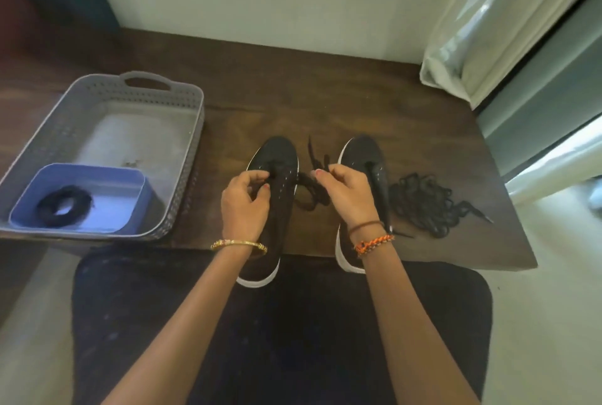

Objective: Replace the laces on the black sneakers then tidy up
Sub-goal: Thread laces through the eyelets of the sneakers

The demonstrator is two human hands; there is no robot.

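Curled fingers (257,189) of the left hand (244,202) pinch a black lace at the front eyelets of the left sneaker (277,157), thumb and forefinger closed tight on it over the tongue. That sneaker lies on the dark wooden surface (342,85) with its long axis running away from the person, toe pointing to the far wall and its white-soled heel hanging just over the near edge. Between the two shoes a loose lace (311,189) trails in a tangle from the left sneaker toward the right hand (345,196), whose fingers (321,175) are bent and pinch the strand near its upper part. Just beside that hand stands the right sneaker (365,153), parallel to the first, toe also pointing away, partly covered by the wrist; a lace end runs down along its tongue. Right of it, a heap of black laces (426,206) lies tangled on the surface, one tip pointing right. Far to the left, a grey perforated basket (192,131) sits on the surface, holding a blue tray (136,183) with a coiled black lace (65,206) inside.
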